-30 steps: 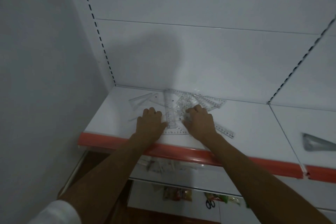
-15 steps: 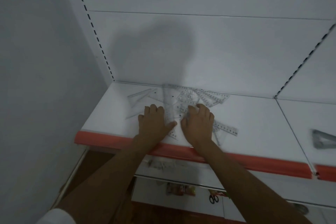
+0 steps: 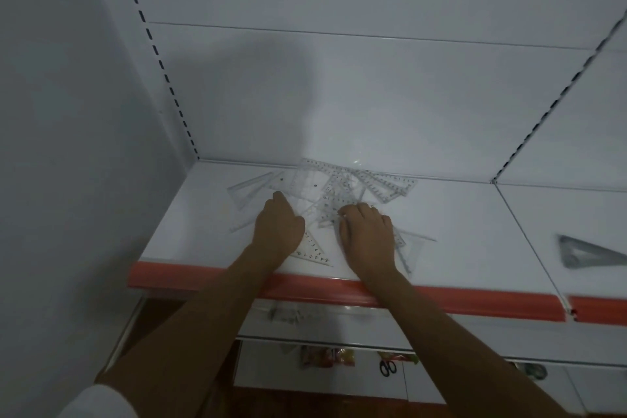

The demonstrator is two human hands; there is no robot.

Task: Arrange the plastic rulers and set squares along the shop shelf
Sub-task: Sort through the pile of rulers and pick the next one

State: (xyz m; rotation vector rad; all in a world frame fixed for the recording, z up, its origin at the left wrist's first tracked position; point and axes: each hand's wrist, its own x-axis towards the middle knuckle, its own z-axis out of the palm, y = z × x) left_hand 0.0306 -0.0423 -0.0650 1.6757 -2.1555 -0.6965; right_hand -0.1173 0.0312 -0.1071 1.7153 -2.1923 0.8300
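My 2 hands, left [image 3: 279,224] and right [image 3: 367,235], have curled, apparently pinching the rulers [image 3: 334,195], so sorting along the shelf [image 3: 451,224] begins

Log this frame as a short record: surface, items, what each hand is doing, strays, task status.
surface: white shelf with a red front edge
items: clear rulers and set squares, overlapping in a loose pile toward the back
left hand: fingers curled, resting on the pile's left side; grip unclear
right hand: fingers curled on the pile's right side; grip unclear
stray: grey set square on the next shelf bay to the right
status: not yet arranged
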